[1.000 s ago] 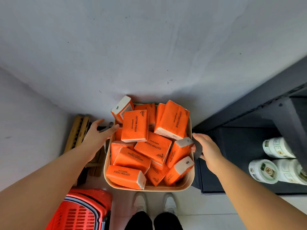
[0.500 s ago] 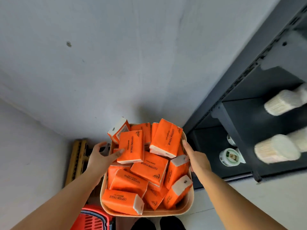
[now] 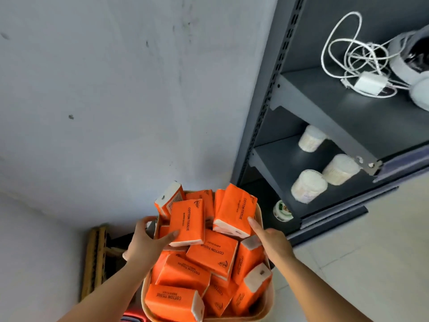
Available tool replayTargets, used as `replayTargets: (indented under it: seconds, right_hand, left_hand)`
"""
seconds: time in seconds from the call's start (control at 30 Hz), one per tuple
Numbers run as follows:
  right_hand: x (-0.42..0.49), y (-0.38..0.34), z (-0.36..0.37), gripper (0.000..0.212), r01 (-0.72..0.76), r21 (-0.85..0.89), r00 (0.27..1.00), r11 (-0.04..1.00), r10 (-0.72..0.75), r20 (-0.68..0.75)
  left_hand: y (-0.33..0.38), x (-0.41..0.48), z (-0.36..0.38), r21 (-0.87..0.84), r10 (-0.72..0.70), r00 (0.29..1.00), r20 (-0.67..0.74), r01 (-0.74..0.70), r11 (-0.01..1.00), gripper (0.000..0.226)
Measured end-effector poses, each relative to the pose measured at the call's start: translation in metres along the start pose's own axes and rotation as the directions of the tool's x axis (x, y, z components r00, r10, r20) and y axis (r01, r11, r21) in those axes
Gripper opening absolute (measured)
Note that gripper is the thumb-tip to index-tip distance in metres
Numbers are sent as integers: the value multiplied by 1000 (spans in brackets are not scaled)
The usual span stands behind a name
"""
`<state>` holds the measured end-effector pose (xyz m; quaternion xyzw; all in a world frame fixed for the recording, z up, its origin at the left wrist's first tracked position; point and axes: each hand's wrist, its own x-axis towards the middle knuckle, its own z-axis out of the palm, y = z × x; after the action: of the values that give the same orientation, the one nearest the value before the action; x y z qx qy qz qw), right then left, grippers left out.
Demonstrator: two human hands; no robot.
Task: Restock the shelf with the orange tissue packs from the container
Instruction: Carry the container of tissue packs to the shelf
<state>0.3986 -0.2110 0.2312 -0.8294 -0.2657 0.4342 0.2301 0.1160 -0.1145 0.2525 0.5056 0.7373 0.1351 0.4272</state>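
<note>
A beige container [image 3: 267, 305] full of several orange tissue packs [image 3: 212, 251] is held up in front of me. My left hand [image 3: 145, 242] grips its left rim, with the thumb lying on an upright orange pack [image 3: 186, 220]. On the opposite rim, my right hand [image 3: 271, 240] holds on, its fingers touching another orange pack [image 3: 235, 210]. The dark grey shelf unit [image 3: 308, 101] stands to the right, its shelves above and beside the container.
The upper shelf holds a coiled white cable with a charger [image 3: 362, 66] and a grey device. Round tubs of cotton swabs [image 3: 308, 185] sit on the middle shelf, a small jar [image 3: 282, 211] lower down. A wooden frame [image 3: 95, 261] leans at the left wall.
The container has been lifted from near the floor, both hands still on its rims. My view has tilted up, bringing the upper shelves with the cable into sight.
</note>
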Motion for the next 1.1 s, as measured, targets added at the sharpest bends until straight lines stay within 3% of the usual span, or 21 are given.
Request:
replayTargets:
  seconds: [0.3,0.67,0.8,1.1]
  right_hand:
    - [-43,86,-61,76,33,38,998,999,-31,-51]
    - [-104,202,-161,71,-9,80,991,997,20,-132]
    - [-123,237,-201,77,-74,33,977,997,79,-197]
    - [-168,314,-285,71,-157,270,914,950,243,-325]
  left_hand:
    - [-2,-68,63,95,82,996,-15,-81,992,77]
    - [17,-193,159,-6,195,976,93,-196,981,72]
    - [37,-222,194,-3,255,955,154,-257,966,66]
    - [102,-277,282,88,409,843,348,-464,881,66]
